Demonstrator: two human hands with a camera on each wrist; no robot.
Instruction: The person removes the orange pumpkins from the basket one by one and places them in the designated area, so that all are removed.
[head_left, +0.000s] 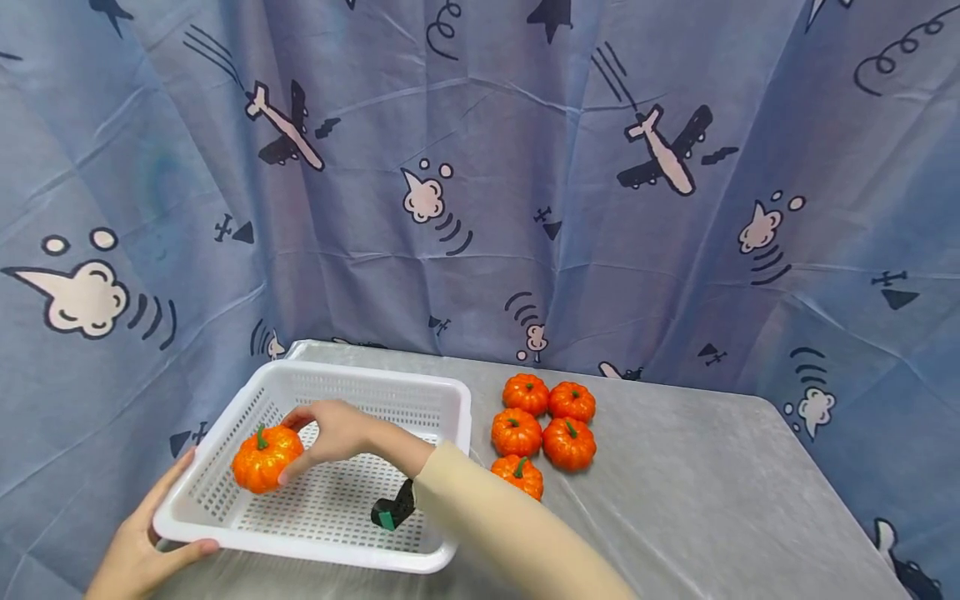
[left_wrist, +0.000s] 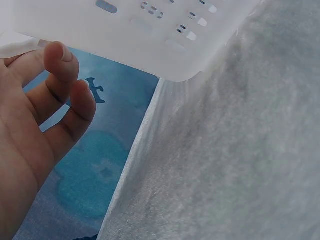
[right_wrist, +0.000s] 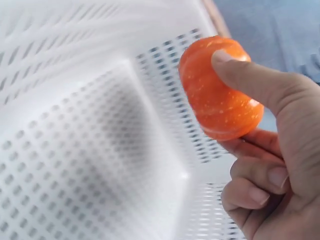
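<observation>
Pumpkin held over the white basket

Fingers and thumb of the right hand (head_left: 337, 433) pinch a small orange pumpkin (head_left: 266, 457) just above the floor of the white basket (head_left: 450, 400), near its left wall. The left hand (head_left: 142, 542) grips the basket's near left corner, thumb on the rim. Five more pumpkins (head_left: 543, 429) sit close together on the grey table (head_left: 712, 500), just right of the basket.

A grey cloth covers the tabletop (head_left: 712, 500). On its left part rests a white perforated basket (head_left: 375, 390), seemingly a little over the left edge. Just right of the basket, five small orange pumpkins (head_left: 543, 433) sit clustered together, touching or nearly so.
</observation>
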